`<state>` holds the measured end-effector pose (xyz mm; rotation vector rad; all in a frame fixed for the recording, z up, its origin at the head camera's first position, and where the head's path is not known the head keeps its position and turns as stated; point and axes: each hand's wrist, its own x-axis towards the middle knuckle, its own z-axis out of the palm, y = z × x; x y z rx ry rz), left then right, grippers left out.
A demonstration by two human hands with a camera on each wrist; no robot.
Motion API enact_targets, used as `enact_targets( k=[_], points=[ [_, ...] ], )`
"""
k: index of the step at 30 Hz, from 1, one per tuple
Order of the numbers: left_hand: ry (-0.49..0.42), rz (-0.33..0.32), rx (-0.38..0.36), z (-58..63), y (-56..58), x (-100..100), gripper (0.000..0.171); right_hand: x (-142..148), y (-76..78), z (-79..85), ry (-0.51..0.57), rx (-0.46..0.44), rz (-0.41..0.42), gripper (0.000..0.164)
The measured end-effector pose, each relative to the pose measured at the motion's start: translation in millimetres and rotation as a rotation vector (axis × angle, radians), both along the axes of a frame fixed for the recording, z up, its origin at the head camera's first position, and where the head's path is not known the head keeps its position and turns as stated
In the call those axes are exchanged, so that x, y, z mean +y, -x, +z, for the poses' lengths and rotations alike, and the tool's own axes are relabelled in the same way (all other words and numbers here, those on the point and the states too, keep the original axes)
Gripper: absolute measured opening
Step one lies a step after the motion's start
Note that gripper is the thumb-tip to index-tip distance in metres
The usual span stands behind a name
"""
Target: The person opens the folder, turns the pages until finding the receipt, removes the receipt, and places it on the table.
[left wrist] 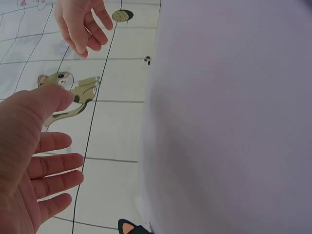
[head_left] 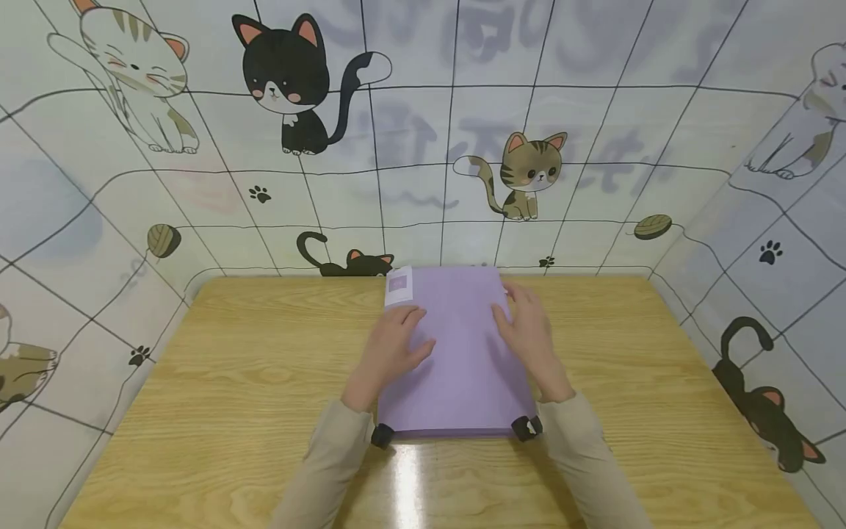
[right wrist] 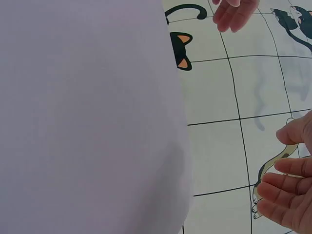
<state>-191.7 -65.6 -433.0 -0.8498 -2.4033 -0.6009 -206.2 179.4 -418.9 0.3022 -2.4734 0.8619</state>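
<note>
The pale-purple, flat rectangular object (head_left: 459,360) was over the middle of the wood-grained worktop (head_left: 277,353), between left hand (head_left: 391,344) and right hand (head_left: 531,332), fingers spread; matched, gentle pressure on both sides suited it best.

Cartoon cats (head_left: 142,62), a black cat (head_left: 286,73) and a brown tabby (head_left: 532,167) among them, share a gridded white backdrop (head_left: 416,59) with yarn balls (head_left: 162,241) and paw prints (head_left: 260,195) around a wood-grain bench (head_left: 264,353).

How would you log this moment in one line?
left hand: over left side of purple item | right hand: over its right edge | white label: at item's far left corner | hand contact: unclear
</note>
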Motion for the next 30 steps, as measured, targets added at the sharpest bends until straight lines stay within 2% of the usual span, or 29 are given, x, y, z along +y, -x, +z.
enact_targets(
  k=[3, 7, 11, 20, 30],
  points=[
    [-0.011, -0.037, -0.013, -1.9, -4.6, 5.0, 0.038, 3.0, -0.5, -3.1, 0.069, 0.008, 0.006, 0.033],
    [-0.01, -0.073, -0.085, -1.7, -11.6, 12.5, 0.036, 6.9, -1.9, -7.8, 0.163, -0.013, 0.017, 0.024],
    [-0.015, -0.101, -0.141, -3.4, -17.5, 19.9, 0.036, 10.8, -2.6, -13.6, 0.238, -0.038, 0.027, 0.023],
    [0.008, -0.144, -0.219, -8.0, -28.9, 33.9, 0.039, 20.4, -7.2, -25.1, 0.333, -0.129, 0.011, 0.025],
    [0.013, -0.179, -0.189, -9.3, -38.5, 46.3, 0.04, 31.1, -12.7, -32.8, 0.363, -0.127, 0.015, 0.023]
  ],
)
